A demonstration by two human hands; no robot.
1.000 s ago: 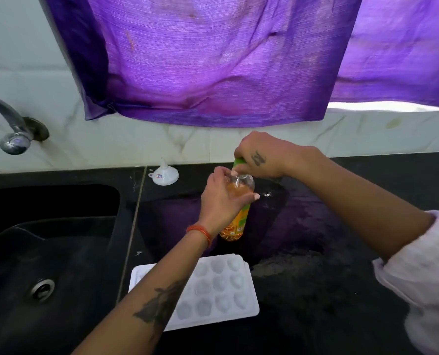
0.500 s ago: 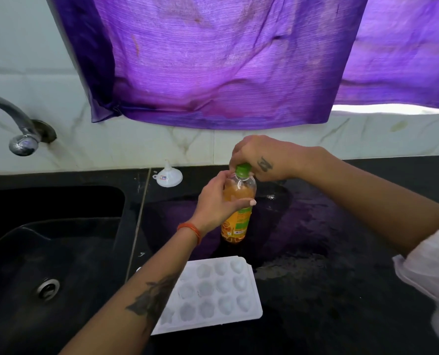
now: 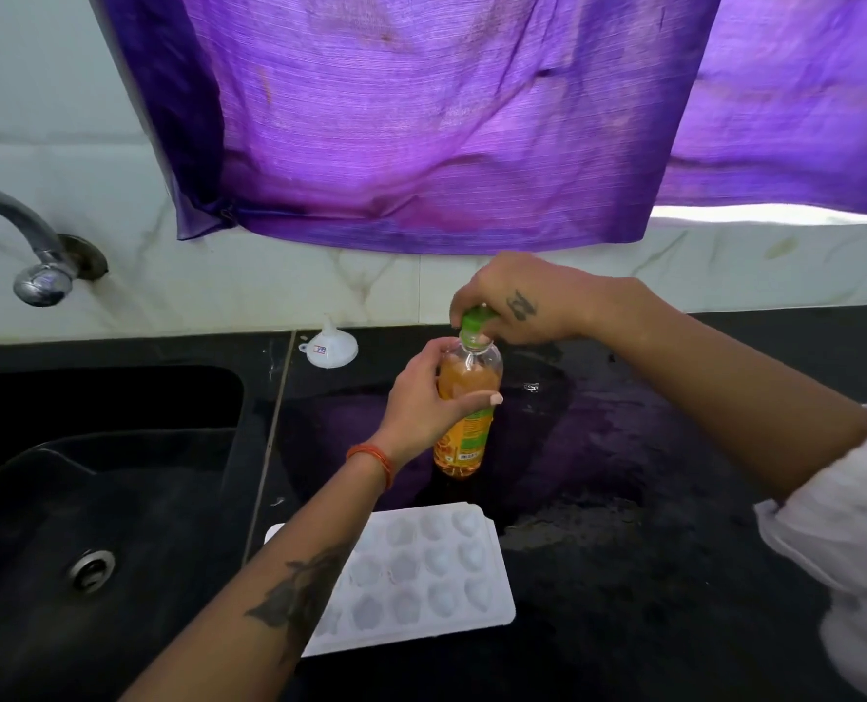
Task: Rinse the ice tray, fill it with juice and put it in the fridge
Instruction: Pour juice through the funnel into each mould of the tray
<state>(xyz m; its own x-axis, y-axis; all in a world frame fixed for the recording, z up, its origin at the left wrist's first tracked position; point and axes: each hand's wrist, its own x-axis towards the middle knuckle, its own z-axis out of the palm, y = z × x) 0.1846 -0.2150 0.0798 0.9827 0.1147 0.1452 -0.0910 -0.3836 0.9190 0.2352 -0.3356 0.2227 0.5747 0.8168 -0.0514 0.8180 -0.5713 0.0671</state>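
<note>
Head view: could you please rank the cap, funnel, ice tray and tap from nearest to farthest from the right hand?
1. Cap: pinched by the right hand.
2. Funnel: left, by the wall.
3. Ice tray: counter's near edge.
4. Tap: far left, over the sink.

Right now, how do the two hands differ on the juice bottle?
The left hand wraps the juice bottle at its body; the right hand pinches the green cap from above. The left wrist wears an orange band; the right hand bears a small tattoo. Both grip the same upright bottle.
</note>
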